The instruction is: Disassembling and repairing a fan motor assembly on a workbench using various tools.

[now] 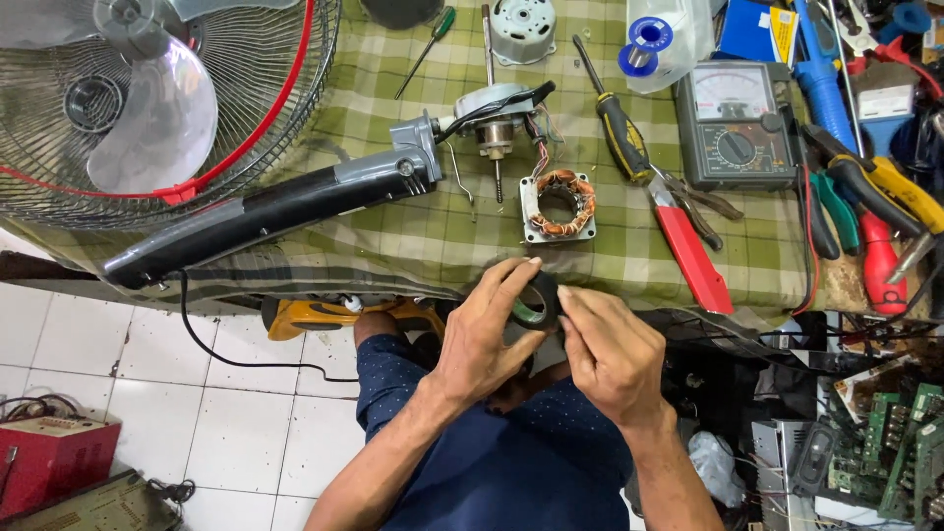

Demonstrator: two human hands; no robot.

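My left hand [489, 334] grips a roll of black tape [533, 304] just below the table's near edge. My right hand [610, 349] touches the roll's right side, its fingertips pinching at the tape's edge. Above the hands, on the green checked cloth [393, 226], lie a square stator with copper windings [560, 205] and a fan motor head [495, 116] with wires running to the stator. A black and grey fan stand [275, 206] lies across the cloth to the left.
A fan guard with clear blades [157, 98] rests at the top left. Screwdrivers [619, 123], red-handled pliers [688, 246], an analogue multimeter [737, 123], a solder spool [644, 44] and other tools fill the right. Circuit boards [895, 442] sit lower right; a red box [54, 457] stands on the tiled floor.
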